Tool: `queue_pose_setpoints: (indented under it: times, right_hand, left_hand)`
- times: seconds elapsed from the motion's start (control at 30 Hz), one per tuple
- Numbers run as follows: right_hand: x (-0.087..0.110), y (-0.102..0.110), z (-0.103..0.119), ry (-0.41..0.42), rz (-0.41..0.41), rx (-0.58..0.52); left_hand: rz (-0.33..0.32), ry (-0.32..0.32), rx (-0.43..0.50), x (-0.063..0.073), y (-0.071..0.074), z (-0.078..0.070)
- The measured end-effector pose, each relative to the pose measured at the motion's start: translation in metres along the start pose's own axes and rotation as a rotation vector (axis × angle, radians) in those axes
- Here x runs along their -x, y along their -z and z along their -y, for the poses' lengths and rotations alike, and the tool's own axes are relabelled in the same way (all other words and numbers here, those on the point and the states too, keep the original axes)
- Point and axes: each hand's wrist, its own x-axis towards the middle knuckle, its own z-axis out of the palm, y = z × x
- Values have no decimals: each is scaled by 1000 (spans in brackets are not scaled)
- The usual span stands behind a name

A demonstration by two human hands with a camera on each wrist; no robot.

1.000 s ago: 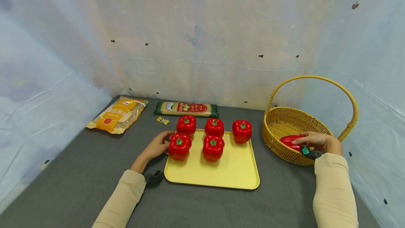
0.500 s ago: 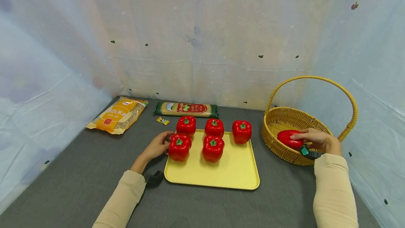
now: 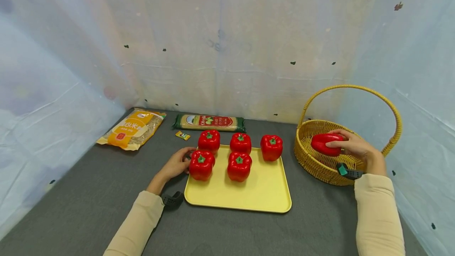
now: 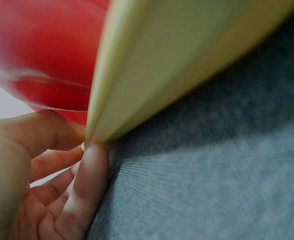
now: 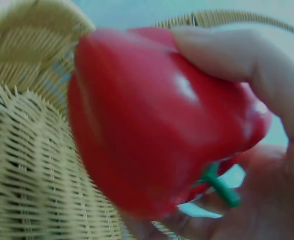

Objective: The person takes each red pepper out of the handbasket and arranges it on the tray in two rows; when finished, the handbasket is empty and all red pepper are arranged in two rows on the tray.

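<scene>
My right hand (image 3: 354,145) grips a red bell pepper (image 3: 325,144), tipped on its side over the wicker basket (image 3: 302,157). In the right wrist view the thumb lies along the side of the pepper (image 5: 152,120), whose green stem (image 5: 221,186) points toward the palm. At the left edge of the yellow tray (image 3: 238,200), my left hand (image 3: 176,164) pinches the rim between thumb and fingers, as the left wrist view shows at the tray's corner (image 4: 136,75). Several upright red bell peppers (image 3: 239,166) sit on the tray, two of them close by the left hand.
Behind the tray lies a pack of pasta (image 3: 210,123), with a small yellow sachet (image 3: 183,135) before it. A bag of grain (image 3: 132,128) lies at the back left. The basket's tall handle (image 3: 350,86) arches above the right hand. Pale curtains surround the grey table.
The right hand has lifted the bell pepper up from low inside the basket, and more of the basket's interior shows beneath it. The left hand and the tray have stayed put.
</scene>
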Motion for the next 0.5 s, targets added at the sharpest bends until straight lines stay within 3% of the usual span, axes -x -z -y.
queue_pose_setpoints:
  times: [0.33,0.5]
  right_hand:
    - [9,-25,38,155,-156,147]
    - [13,-44,52,253,-219,150]
  left_hand:
    - [3,0,-1,0,0,-1]
    - [1,0,-5,0,0,-1]
